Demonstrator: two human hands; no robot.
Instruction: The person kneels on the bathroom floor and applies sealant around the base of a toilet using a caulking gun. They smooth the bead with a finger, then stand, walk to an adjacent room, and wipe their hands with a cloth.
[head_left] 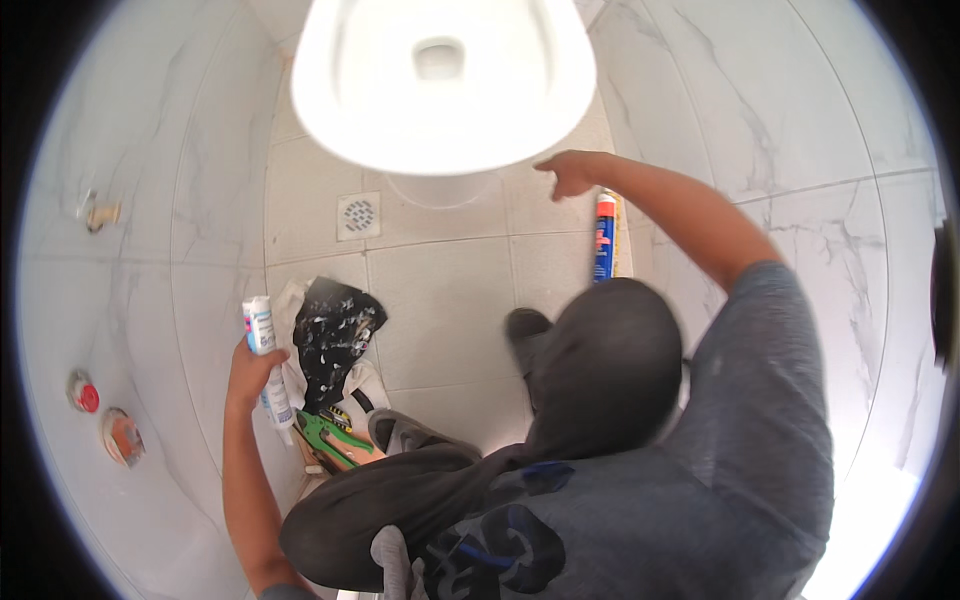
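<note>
My left hand (250, 374) is wrapped round a white sealant cartridge (260, 325), held upright near the left wall. Below its lower end lies a green-handled cutting tool (325, 436), with a small black and yellow tool (338, 416) beside it. A black cloth (338, 340) smeared with white sits to the right of the cartridge, over a pale cloth (288, 305). My right hand (580, 172) reaches out beside the front rim of the white toilet bowl (445, 125). Its index finger is stretched out and nothing shows in it; whether it touches the bowl I cannot tell.
A blue tube with an orange top (604, 238) lies along the right wall, below my right hand. A square floor drain (358, 215) is set in the tiles left of the bowl. Out of the left wall come a brass pipe fitting (103, 214) and a red-centred round fitting (86, 396).
</note>
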